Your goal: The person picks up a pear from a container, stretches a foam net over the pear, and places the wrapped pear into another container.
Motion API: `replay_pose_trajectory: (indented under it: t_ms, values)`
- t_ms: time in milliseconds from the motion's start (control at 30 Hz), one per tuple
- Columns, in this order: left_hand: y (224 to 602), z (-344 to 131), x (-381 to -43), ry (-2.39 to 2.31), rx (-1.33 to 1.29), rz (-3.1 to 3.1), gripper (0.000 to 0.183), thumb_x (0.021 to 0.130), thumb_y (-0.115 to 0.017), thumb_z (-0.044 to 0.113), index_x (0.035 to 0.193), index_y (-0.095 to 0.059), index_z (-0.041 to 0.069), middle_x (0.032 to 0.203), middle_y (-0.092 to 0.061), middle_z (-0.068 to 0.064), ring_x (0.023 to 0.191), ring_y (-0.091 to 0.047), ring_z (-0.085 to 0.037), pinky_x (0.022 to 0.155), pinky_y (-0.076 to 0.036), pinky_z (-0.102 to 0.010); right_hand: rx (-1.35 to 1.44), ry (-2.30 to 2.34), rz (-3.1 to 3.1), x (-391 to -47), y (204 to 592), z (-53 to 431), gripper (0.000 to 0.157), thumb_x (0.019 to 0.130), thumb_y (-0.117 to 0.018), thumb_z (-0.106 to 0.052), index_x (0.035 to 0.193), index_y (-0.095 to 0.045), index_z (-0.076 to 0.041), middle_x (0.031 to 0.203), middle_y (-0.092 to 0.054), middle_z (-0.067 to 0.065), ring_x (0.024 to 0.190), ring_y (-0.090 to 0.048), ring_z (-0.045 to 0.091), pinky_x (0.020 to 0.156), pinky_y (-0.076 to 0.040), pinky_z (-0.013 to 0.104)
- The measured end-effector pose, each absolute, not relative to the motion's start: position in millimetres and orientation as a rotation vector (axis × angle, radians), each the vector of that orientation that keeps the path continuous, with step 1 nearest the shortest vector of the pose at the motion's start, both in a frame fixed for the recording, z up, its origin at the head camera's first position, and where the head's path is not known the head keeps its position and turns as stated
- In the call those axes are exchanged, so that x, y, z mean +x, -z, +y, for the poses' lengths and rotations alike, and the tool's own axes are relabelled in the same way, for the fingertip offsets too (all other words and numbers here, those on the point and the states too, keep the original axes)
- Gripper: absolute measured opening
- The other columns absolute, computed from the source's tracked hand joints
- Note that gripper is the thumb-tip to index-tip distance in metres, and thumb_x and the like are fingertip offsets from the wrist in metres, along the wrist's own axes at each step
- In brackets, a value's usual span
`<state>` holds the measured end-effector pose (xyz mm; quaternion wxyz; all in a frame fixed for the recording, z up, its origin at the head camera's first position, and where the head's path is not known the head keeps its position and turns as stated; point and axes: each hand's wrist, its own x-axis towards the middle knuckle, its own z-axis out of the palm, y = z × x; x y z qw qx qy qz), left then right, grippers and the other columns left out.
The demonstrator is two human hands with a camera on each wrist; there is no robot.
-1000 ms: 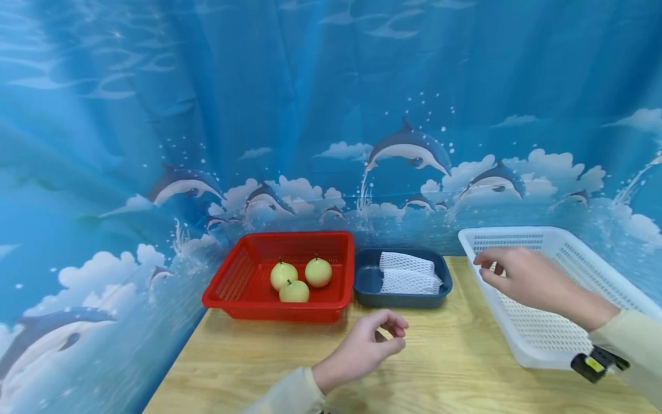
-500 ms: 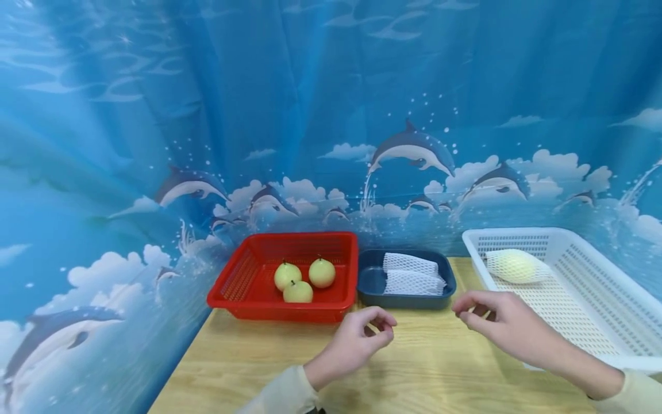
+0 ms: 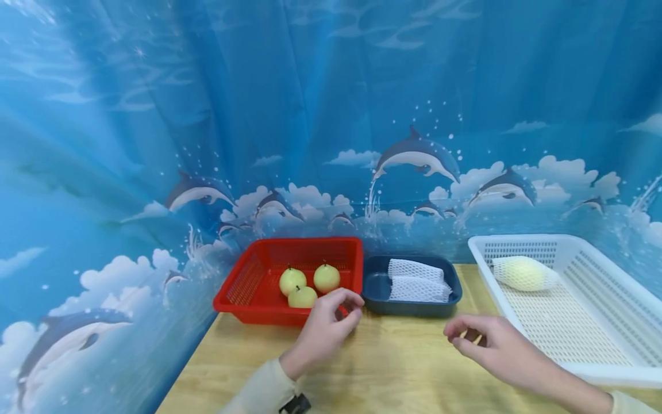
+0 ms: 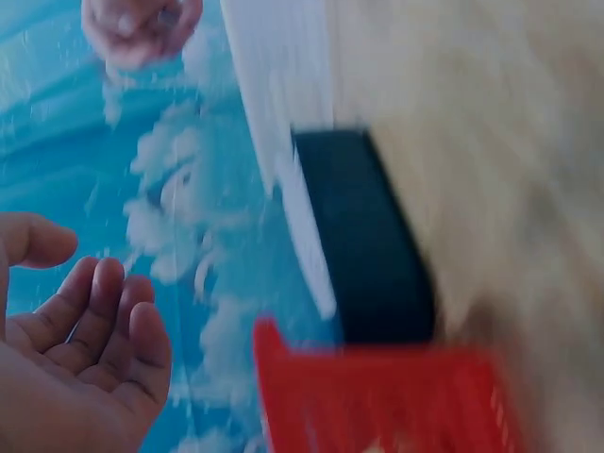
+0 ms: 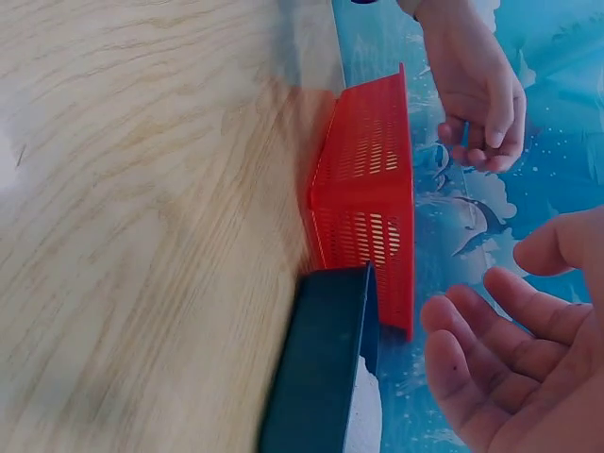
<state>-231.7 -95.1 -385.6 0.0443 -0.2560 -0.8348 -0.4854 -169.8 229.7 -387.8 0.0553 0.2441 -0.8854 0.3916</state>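
My left hand hovers over the front right corner of the red basket, its fingers loosely bent around nothing. Inside that basket sit three yellow-green pears, grouped toward the right. My right hand hangs above the table between the dark blue tray and the white basket, fingers relaxed and holding nothing. Two white foam net sleeves lie in the dark blue tray. In the white basket, a pear in a foam net lies at the far left corner. Both wrist views show the palms bare.
The wooden table carries the three containers in a row along its back. Behind them hangs a blue curtain printed with dolphins. The dark tray stands close against the red basket; a strip of wood separates it from the white basket.
My right hand has drawn back left from over the white basket, uncovering the netted pear. My left hand has moved left to the red basket's front corner.
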Motion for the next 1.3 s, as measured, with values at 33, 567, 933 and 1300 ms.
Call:
replay_pose_trajectory:
  t_ms: [33,567,933,1300]
  values:
    - [384.3,-100.8,-233.9,1.445,-0.761,-2.532,0.013,0.096,-0.064,0.014,0.105,-0.069,0.022,0.096,-0.066,0.007,0.085,-0.06,-0.014,0.073,-0.054,-0.028,0.746,-1.183,-2.683,-169.5,389.2,229.4,0.012,0.097,-0.063,-0.013,0.102,-0.07,-0.021,0.094,-0.069,-0.014,0.077,-0.06,-0.001,0.06,-0.051,0.024]
    - [385.6,-205.1,-282.3,1.05,-0.32,-2.43,0.015,0.093,-0.065,0.011,0.107,-0.069,0.015,0.095,-0.066,0.001,0.086,-0.061,-0.017,0.074,-0.052,-0.031,0.726,-1.198,-2.726,-172.1,385.5,224.4,0.012,0.097,-0.064,-0.015,0.105,-0.07,-0.02,0.095,-0.069,-0.014,0.076,-0.06,-0.001,0.061,-0.051,0.024]
    - [410.7,-273.6,-308.6,0.695,-0.069,-2.37,0.017,0.09,-0.061,0.01,0.103,-0.068,0.002,0.104,-0.066,-0.016,0.099,-0.061,-0.038,0.092,-0.042,-0.055,0.732,-1.234,-2.768,-173.4,383.5,223.0,0.012,0.099,-0.062,-0.017,0.107,-0.07,-0.02,0.096,-0.07,-0.013,0.077,-0.06,0.0,0.061,-0.052,0.025]
    - [410.3,-314.1,-312.3,0.65,0.185,-2.696,0.051,0.095,-0.059,0.024,0.134,-0.05,-0.008,0.13,-0.052,-0.033,0.116,-0.052,-0.051,0.097,-0.043,-0.064,0.716,-1.23,-2.789,-172.9,375.7,218.1,0.01,0.099,-0.062,-0.021,0.104,-0.07,-0.024,0.094,-0.07,-0.013,0.076,-0.061,0.002,0.062,-0.052,0.025]
